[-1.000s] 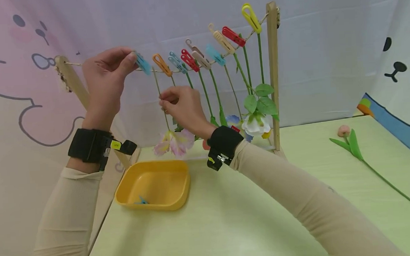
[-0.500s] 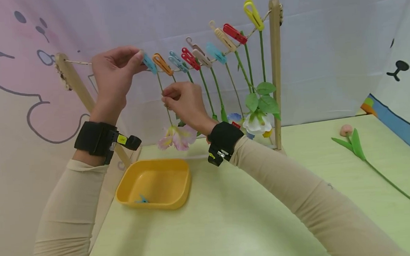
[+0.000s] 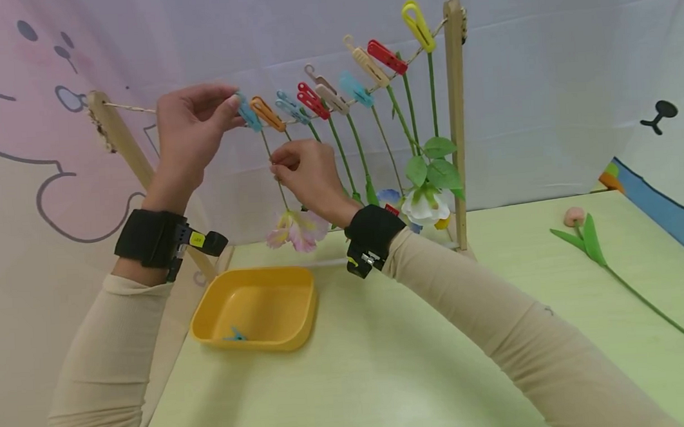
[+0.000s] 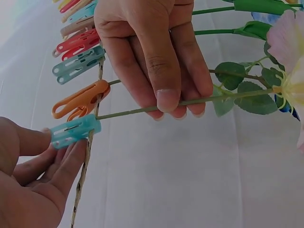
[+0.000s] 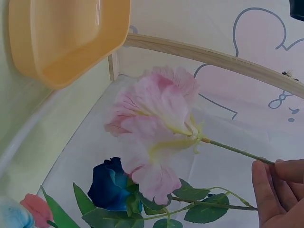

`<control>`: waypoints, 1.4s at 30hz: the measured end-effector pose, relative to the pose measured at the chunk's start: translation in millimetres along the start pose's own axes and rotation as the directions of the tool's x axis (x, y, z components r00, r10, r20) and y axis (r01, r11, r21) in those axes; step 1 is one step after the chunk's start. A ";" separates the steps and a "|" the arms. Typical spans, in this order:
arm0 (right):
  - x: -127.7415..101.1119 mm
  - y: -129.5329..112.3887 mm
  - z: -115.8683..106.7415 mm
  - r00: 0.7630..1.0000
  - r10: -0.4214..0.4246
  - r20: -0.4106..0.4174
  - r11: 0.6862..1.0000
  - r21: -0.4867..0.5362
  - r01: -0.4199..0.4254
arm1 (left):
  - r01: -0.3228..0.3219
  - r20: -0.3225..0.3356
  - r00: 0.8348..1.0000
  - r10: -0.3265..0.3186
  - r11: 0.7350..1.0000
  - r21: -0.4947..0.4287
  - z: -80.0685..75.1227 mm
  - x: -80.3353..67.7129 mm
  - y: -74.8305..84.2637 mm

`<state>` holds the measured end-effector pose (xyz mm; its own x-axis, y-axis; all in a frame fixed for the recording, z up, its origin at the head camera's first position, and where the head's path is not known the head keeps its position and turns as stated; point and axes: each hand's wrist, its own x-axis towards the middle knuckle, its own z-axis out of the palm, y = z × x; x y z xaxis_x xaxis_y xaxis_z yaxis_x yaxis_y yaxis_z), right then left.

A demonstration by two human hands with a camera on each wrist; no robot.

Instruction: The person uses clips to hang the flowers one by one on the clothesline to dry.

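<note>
My left hand (image 3: 189,134) pinches a light blue clothespin (image 4: 76,132) between thumb and fingers, its jaw end at the twisted rope (image 4: 81,178). My right hand (image 3: 312,176) pinches the thin green stem (image 4: 130,112) of a pink artificial flower (image 5: 154,126) partway down. The blossom hangs downward, and the stem's top end meets the clothespin at the rope. Right beside it, an orange clothespin (image 4: 83,99) clips another stem to the rope.
Several colored clothespins hold upside-down flowers along the rope between two wooden posts (image 3: 458,123). Below left stands a yellow basin (image 3: 311,305) with a blue clothespin (image 3: 236,335) inside. A pink tulip (image 3: 574,217) lies on the table (image 3: 385,366) at right.
My left hand has moved right with the blue clothespin, nearer the orange one, and the stem's top now meets it. My right hand keeps its pinch on the stem, shifted only slightly.
</note>
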<state>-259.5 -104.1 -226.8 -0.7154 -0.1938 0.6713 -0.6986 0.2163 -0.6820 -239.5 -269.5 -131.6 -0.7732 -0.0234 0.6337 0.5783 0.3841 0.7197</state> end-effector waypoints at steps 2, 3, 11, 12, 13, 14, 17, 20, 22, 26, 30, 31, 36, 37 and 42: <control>-0.4 0.0 -0.3 1.000 -0.001 0.007 1.000 -0.004 0.001 | 0.018 0.001 1.000 -0.018 1.000 -0.001 0.7 -1.1 1.0; -0.8 -0.1 -0.5 1.000 0.004 0.014 1.000 -0.004 -0.004 | 0.025 0.002 1.000 -0.025 1.000 -0.008 1.2 -1.7 1.4; -13.7 0.4 -7.9 0.996 -0.039 0.082 0.990 -0.131 0.050 | 0.046 -0.038 0.998 -0.044 0.997 0.057 6.7 -6.3 0.6; -16.8 0.9 -9.7 0.994 -0.059 0.096 0.987 -0.141 0.072 | 0.040 -0.050 0.998 -0.036 0.996 0.084 7.0 -7.0 0.2; -20.3 1.4 -11.6 0.990 -0.082 0.111 0.984 -0.148 0.098 | 0.026 -0.063 0.998 -0.019 0.993 0.114 6.9 -8.0 -0.4; -24.5 2.1 -14.0 0.987 -0.099 0.127 0.983 -0.145 0.117 | 0.015 -0.077 0.997 -0.005 0.991 0.134 6.5 -9.1 -0.8; -38.8 6.0 -25.2 0.976 -0.137 0.171 0.978 -0.131 0.160 | -0.035 -0.108 0.992 0.058 0.979 0.201 5.5 -14.0 -0.6; -55.8 12.7 -42.9 0.967 -0.135 0.216 0.979 -0.123 0.164 | -0.080 -0.116 0.987 0.112 0.966 0.247 4.4 -22.4 -0.1; -67.5 18.8 -56.4 0.962 -0.122 0.243 0.979 -0.131 0.157 | -0.106 -0.112 0.983 0.144 0.952 0.288 2.6 -30.8 -2.2; -88.9 32.5 -85.3 0.957 -0.120 0.263 0.974 -0.155 0.165 | -0.138 -0.117 0.976 0.184 0.937 0.322 -4.1 -52.5 -16.7; -107.4 46.0 -120.4 0.952 -0.148 0.268 0.954 -0.217 0.209 | -0.166 -0.091 0.975 0.203 0.936 0.311 -12.0 -79.8 -39.6; -112.2 49.0 -130.1 0.951 -0.149 0.272 0.948 -0.234 0.215 | -0.168 -0.076 0.977 0.200 0.936 0.308 -14.1 -87.3 -45.5; -139.3 64.2 -178.1 0.957 -0.121 0.265 0.926 -0.317 0.205 | -0.139 0.025 0.990 0.140 0.919 0.369 -25.1 -122.8 -79.0; -144.5 67.6 -186.7 0.960 -0.111 0.258 0.921 -0.336 0.197 | -0.124 0.047 0.992 0.115 0.911 0.392 -27.2 -129.7 -86.0; -164.6 87.2 -227.6 0.977 -0.071 0.203 0.882 -0.444 0.156 | -0.066 0.163 0.986 -0.023 0.854 0.516 -39.4 -161.4 -119.0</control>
<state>-199.7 164.5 -330.8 -0.6518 -0.3986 0.6452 -0.7222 0.5858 -0.3678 -173.3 -347.8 -308.3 -0.8183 0.1189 0.5624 0.4102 0.8062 0.4264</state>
